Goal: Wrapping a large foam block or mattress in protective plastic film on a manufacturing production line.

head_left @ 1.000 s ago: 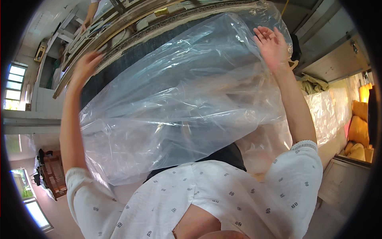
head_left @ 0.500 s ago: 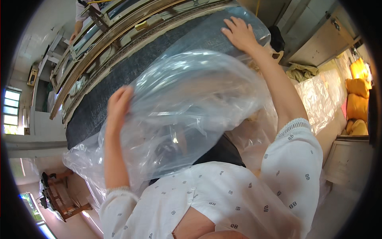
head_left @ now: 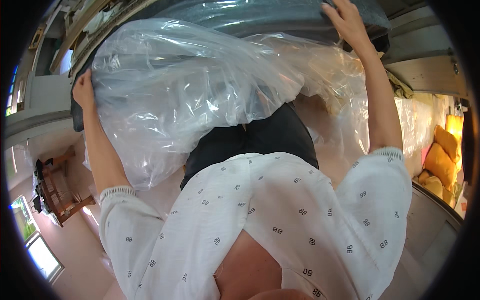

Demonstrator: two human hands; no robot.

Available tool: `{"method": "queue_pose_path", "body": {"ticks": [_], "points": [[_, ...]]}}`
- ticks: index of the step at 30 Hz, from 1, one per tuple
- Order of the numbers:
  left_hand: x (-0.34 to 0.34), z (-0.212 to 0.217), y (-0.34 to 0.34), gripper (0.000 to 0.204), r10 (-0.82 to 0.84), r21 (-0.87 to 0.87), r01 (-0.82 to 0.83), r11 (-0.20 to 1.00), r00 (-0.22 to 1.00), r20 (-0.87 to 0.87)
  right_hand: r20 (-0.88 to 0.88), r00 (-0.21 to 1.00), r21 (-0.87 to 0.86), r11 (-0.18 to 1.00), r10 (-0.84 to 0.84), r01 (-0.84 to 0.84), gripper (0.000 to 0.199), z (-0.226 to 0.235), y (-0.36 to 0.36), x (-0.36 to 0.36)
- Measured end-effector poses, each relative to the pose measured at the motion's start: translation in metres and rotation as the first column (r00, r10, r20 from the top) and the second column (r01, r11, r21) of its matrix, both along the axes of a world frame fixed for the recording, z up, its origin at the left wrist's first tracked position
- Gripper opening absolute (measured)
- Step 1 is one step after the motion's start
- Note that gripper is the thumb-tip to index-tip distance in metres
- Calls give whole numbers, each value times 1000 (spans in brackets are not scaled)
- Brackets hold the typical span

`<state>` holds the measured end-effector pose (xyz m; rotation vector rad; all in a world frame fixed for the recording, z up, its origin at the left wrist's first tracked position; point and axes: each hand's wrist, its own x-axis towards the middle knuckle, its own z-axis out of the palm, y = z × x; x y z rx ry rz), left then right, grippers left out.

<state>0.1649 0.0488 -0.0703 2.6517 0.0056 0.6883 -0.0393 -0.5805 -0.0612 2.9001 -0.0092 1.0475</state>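
A large clear plastic sheet (head_left: 165,90) hangs in loose, shiny folds over the near side of a dark-covered work table and down before my legs. My left hand (head_left: 84,91) is closed on the sheet's left edge, by the table's left end. Over at the far right, my right hand (head_left: 348,24) rests with fingers apart on the film-covered dark surface (head_left: 295,17); its fingertips reach the picture's upper edge. Between the hands the plastic is partly bunched, and a flatter, glossy stretch lies on the table top.
Wooden rails (head_left: 82,35) run along the table's far left side. More crumpled plastic (head_left: 345,75) hangs at the right, near a pale cabinet (head_left: 430,75) and yellow-orange bundles (head_left: 442,157). At the left stands a brown wooden stand (head_left: 57,187).
My left hand has moved left with the sheet's edge, drawing the plastic wider. My right hand has shifted right. The view has tilted, so the table sits higher in the picture.
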Motion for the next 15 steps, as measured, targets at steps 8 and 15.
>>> {"method": "queue_pose_path", "body": {"ticks": [8,15], "points": [[68,-23,71,51,164,-50,-164,985,986,7,-462,743,861,447,484,244,22,-41,95,-134],[64,-22,48,43,168,-61,-161,985,977,133,-186,948,914,399,260,70,27,-133,108,-121]]}}
